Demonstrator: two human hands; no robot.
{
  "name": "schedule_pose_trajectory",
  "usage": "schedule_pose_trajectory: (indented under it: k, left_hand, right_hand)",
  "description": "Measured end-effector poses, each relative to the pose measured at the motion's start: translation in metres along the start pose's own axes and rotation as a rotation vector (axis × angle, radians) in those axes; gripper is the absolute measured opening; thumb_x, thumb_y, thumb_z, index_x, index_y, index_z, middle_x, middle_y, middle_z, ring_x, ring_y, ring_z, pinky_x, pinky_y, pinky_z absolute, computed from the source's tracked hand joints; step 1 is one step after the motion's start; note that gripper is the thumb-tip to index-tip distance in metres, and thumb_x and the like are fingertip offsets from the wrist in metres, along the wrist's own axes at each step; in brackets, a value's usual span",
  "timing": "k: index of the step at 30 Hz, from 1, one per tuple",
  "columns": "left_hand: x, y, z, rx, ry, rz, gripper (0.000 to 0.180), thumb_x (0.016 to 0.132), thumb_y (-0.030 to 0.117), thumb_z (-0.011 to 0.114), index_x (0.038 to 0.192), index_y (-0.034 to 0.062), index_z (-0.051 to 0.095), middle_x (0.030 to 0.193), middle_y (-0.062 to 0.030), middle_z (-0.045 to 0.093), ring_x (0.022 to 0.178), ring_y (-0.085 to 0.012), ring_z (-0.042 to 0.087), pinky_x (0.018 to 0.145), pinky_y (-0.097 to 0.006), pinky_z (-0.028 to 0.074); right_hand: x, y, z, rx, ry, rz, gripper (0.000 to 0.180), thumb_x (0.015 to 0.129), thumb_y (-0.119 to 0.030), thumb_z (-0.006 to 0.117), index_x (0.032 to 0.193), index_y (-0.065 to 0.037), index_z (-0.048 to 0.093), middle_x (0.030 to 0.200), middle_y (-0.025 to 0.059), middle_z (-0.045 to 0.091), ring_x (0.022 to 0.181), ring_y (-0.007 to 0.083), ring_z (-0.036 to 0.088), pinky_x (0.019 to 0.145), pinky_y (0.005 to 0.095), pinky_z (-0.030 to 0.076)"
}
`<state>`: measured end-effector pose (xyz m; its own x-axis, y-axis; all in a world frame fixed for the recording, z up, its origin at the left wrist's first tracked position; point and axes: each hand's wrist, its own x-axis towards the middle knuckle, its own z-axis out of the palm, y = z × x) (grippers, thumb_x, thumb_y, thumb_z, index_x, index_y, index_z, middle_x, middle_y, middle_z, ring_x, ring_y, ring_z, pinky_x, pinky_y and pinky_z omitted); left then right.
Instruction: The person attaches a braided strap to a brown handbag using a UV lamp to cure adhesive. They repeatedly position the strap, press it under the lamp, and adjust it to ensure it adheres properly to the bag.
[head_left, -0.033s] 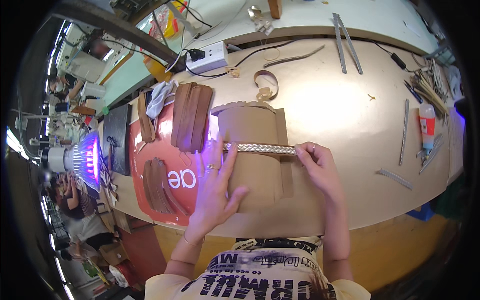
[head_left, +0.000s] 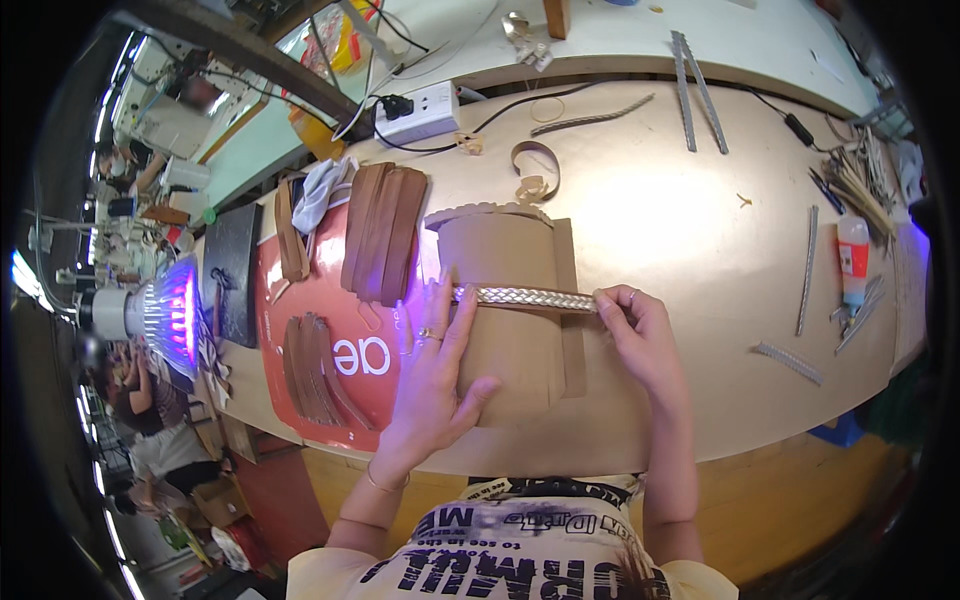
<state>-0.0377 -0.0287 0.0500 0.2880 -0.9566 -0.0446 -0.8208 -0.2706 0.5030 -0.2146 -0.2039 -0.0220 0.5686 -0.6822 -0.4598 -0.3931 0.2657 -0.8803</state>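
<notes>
A braided silver strap (head_left: 530, 297) with brown edges lies crosswise over a tan, curved cardboard form (head_left: 505, 370). My left hand (head_left: 432, 365) rests flat with fingers apart, its fingertips pressing the strap's left end. At the other end, my right hand (head_left: 630, 325) pinches the strap between thumb and forefinger, just past the form's right edge. Stacked brown strips (head_left: 382, 235) lie left of the form, beyond my left hand. Another bundle of brown strips (head_left: 312, 370) sits on a red sheet (head_left: 280, 350) beside my left wrist.
A lit lamp (head_left: 172, 312) glows purple at the left. Behind the form are a curled tan strip (head_left: 545, 165) and a white power strip (head_left: 418, 112). Braided pieces (head_left: 808, 270), a bottle (head_left: 853, 255) and a bundle of thin strips (head_left: 865, 195) lie at the right.
</notes>
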Motion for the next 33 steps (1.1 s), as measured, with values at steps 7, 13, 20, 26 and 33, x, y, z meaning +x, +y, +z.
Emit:
schedule_pose_trajectory:
  k: [7, 13, 20, 26, 33]
  left_hand:
    - [-0.002, -0.011, 0.017, -0.318, 0.114, -0.002, 0.08, 0.093, 0.055, 0.055, 0.153, 0.0077, 0.03, 0.161, -0.0269, 0.01, 0.147, -0.0497, 0.01, 0.117, -0.057, 0.015]
    - [-0.006, -0.014, 0.017, -0.26, 0.142, -0.026, 0.077, 0.094, 0.055, 0.053, 0.151, 0.0073, 0.032, 0.159, -0.0278, 0.015, 0.145, -0.0512, 0.015, 0.116, -0.057, 0.019]
    - [-0.012, -0.01, 0.018, -0.359, 0.175, -0.119, 0.075, 0.096, 0.051, 0.051, 0.152, 0.0052, 0.03, 0.156, -0.0319, 0.015, 0.143, -0.0513, 0.02, 0.116, -0.055, 0.02]
    - [-0.008, -0.014, 0.037, -0.581, 0.255, -0.026, 0.072, 0.101, 0.044, 0.044, 0.153, -0.0004, 0.021, 0.158, -0.0343, 0.009, 0.147, -0.0488, 0.014, 0.118, -0.052, 0.016]
    - [-0.01, -0.014, 0.046, -0.596, 0.281, -0.067, 0.078, 0.099, 0.048, 0.046, 0.153, -0.0015, 0.018, 0.157, -0.0347, 0.009, 0.148, -0.047, 0.011, 0.118, -0.051, 0.014]
  right_hand:
    - [-0.055, -0.047, 0.05, -0.824, 0.506, -0.741, 0.051, 0.091, -0.006, 0.05, 0.142, -0.004, 0.046, 0.147, 0.0218, 0.042, 0.14, 0.0391, 0.033, 0.11, 0.0538, 0.026]
    - [-0.059, -0.05, 0.045, -0.259, 0.815, -1.057, 0.048, 0.099, -0.019, 0.038, 0.144, -0.003, 0.039, 0.155, 0.0243, 0.029, 0.145, 0.0399, 0.025, 0.117, 0.0535, 0.02]
    - [-0.045, -0.048, 0.072, -0.661, 0.009, -0.792, 0.073, 0.099, -0.056, 0.039, 0.148, -0.003, 0.038, 0.155, 0.026, 0.029, 0.144, 0.0458, 0.023, 0.113, 0.0606, 0.02]
    - [-0.032, -0.024, 0.082, -0.569, -0.069, -0.721, 0.088, 0.093, -0.065, 0.045, 0.153, -0.003, 0.029, 0.158, 0.0232, 0.025, 0.147, 0.0456, 0.018, 0.115, 0.0614, 0.011]
    - [-0.028, -0.013, 0.091, -0.249, 0.004, -0.572, 0.1, 0.089, -0.063, 0.055, 0.155, 0.001, 0.016, 0.159, 0.0282, 0.017, 0.149, 0.0435, 0.013, 0.116, 0.0595, 0.009]
